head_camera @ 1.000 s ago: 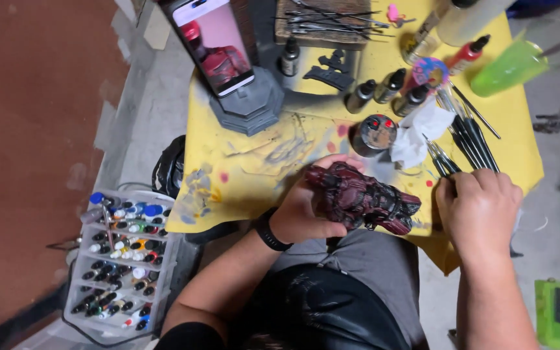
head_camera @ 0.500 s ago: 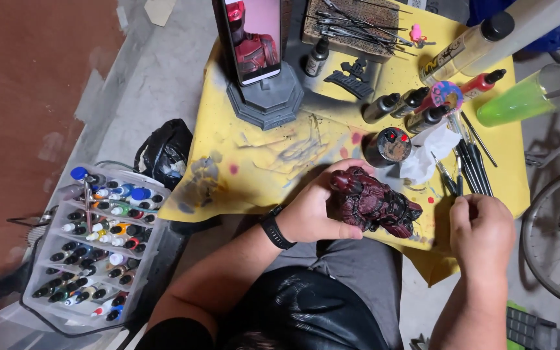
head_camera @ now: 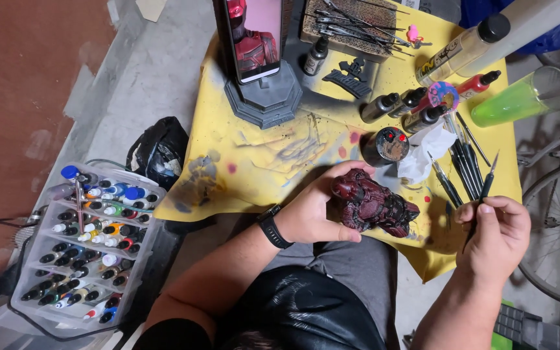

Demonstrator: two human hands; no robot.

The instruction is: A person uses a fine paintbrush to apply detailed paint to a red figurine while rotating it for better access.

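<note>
Bust (head_camera: 376, 207) looks mostly coated dark red; your left hand (head_camera: 312, 214) grips it, right-hand fingers (head_camera: 481, 210) pinch a brush (head_camera: 484, 188), detailing seemingly left

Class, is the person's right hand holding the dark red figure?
No. The left hand grips the dark red figure; the right hand holds a thin brush.

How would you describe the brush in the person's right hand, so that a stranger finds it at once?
Start at the yellow cloth on the table and go to its near right corner, where the right hand is. The thin dark brush rises from those fingers, tip pointing away from the person. Unlike the other dark brushes lying flat on the cloth, it is held.
</note>
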